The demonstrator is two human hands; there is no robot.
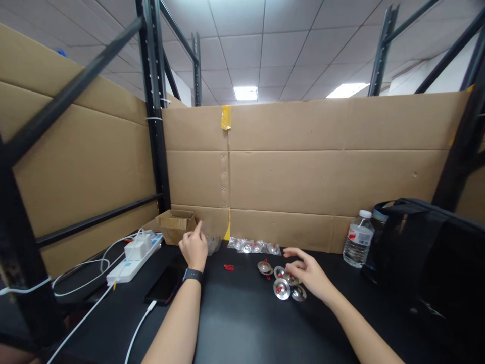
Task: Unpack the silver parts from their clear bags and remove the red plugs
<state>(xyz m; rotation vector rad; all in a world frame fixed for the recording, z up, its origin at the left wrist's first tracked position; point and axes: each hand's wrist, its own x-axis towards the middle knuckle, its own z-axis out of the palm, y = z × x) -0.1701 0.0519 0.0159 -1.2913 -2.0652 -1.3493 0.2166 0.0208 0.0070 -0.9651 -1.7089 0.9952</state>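
My left hand (194,247) is reaching up beside the small cardboard box (176,226), its index finger stretched out and the other fingers partly bent; nothing shows in it. Clear plastic bags (214,243) lie just right of that hand. My right hand (307,270) hovers over a loose cluster of silvery finger cymbals (282,289) with red loops, fingers apart. Whether its fingertips touch the cymbals underneath is hard to see. A pair of cymbals (264,267) sits slightly left of the cluster. Farther left lies a red cord loop (229,267).
Bagged cymbals (257,246) line the foot of the cardboard wall (288,182). On the left are a power strip (134,258), white cables and a phone (164,285). A water bottle (358,239) and a black bag (432,258) stand on the right.
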